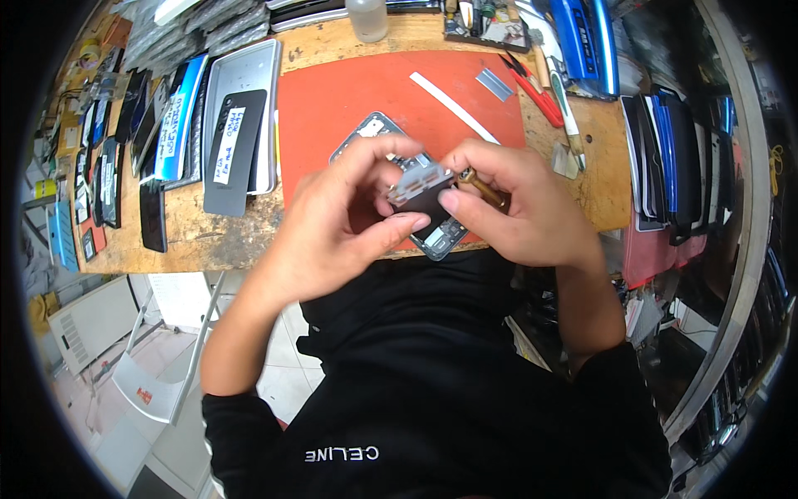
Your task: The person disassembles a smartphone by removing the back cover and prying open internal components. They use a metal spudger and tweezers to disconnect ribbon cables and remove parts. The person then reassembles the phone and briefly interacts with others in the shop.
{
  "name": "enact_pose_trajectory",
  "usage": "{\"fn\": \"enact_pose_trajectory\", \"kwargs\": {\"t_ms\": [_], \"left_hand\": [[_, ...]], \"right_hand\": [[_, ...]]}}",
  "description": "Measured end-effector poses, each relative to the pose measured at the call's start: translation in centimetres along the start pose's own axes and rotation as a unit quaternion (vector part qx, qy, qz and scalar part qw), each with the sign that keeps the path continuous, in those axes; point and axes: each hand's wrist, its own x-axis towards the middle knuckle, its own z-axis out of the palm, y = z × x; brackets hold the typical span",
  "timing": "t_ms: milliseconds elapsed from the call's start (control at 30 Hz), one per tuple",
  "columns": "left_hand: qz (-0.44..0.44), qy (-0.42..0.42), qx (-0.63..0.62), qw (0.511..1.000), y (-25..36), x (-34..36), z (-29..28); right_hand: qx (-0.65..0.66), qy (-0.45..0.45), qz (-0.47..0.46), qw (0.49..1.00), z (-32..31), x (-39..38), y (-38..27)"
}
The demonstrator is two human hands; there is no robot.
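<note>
My left hand [337, 212] grips a small dark flat phone part [420, 206], which looks like a battery, by its left side. A silvery-grey piece with copper-coloured spots sits along its upper edge. On the other side, the thumb and fingers of my right hand [528, 204] pinch the same part. A brass-coloured cylindrical tool [489, 192], perhaps a screwdriver, also rests in my right hand. Under both hands lies an opened phone body [449, 242] with its inner parts bare; my hands cover its middle.
An orange-red mat [332, 91] covers the wooden bench. On it lie a white strip [449, 105] and a small grey piece [495, 84]. Red-handled cutters [539, 98] and tweezers are at the right. A white tray [268, 125] and a dark phone back [229, 191] stand left.
</note>
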Motion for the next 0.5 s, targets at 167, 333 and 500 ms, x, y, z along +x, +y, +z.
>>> {"fn": "enact_pose_trajectory", "kwargs": {"t_ms": [167,333,500], "left_hand": [[0.197,0.069,0.113,0.971,-1.8,-1.9,4.1],[0.385,0.138,0.256,0.876,-3.1,-2.8,7.8],[0.469,0.114,0.198,0.853,-4.0,-3.7,8.3]], "right_hand": [[-0.115,0.058,0.067,0.989,-0.9,-1.4,0.8],[-0.230,0.048,0.048,0.971,-0.2,-1.6,1.3],[-0.268,0.048,0.047,0.961,0.0,-1.2,0.9]]}}
